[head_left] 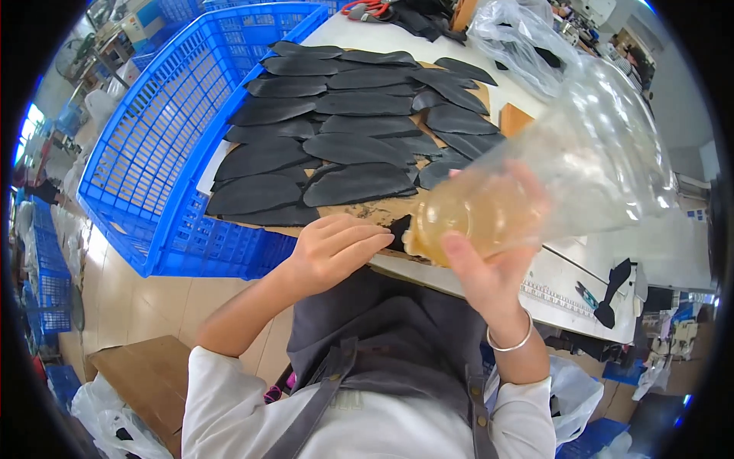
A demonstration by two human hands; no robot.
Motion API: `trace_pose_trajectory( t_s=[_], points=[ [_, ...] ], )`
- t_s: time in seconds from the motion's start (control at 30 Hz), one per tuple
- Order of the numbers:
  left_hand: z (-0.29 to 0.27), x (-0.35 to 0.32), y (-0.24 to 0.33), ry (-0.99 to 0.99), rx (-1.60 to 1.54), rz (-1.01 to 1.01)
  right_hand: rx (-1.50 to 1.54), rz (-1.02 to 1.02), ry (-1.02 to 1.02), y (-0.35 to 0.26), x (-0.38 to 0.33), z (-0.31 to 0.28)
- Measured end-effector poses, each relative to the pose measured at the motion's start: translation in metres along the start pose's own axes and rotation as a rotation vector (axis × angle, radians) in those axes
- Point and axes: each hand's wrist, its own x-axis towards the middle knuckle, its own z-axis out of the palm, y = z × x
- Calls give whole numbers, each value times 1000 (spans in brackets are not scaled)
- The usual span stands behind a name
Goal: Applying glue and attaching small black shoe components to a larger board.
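My right hand (497, 268) grips a large clear plastic bottle (604, 153), tilted down to the left. Amber, glue-like liquid (459, 218) pools in its lower end, where whitish lumps crust the tip. That tip is beside a small black piece (399, 231) at the near edge of a cardboard sheet (367, 210). The fingers of my left hand (336, 249) are pressed together with their tips on this black piece; the thumb is hidden. Beyond both hands, several black leaf-shaped pieces (355, 183) lie in overlapping rows on the cardboard.
A blue plastic crate (164, 164) stands against the table's left side. Red-handled scissors (367, 8) and clear plastic bags (524, 42) lie at the back. On the right are a ruler (558, 297), a small cutter (586, 295) and a black strip (614, 291). A cardboard box (145, 382) sits lower left.
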Motion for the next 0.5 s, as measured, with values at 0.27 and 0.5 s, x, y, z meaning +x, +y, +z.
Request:
trace_pose_trajectory(
  t_s=[0.27,0.5],
  points=[
    [5,-3,-6,31,141,175,-218,-191,-196,1,5,23],
    [7,-1,-4,21,155,172,-506,-171,33,-12,7,25]
  ],
)
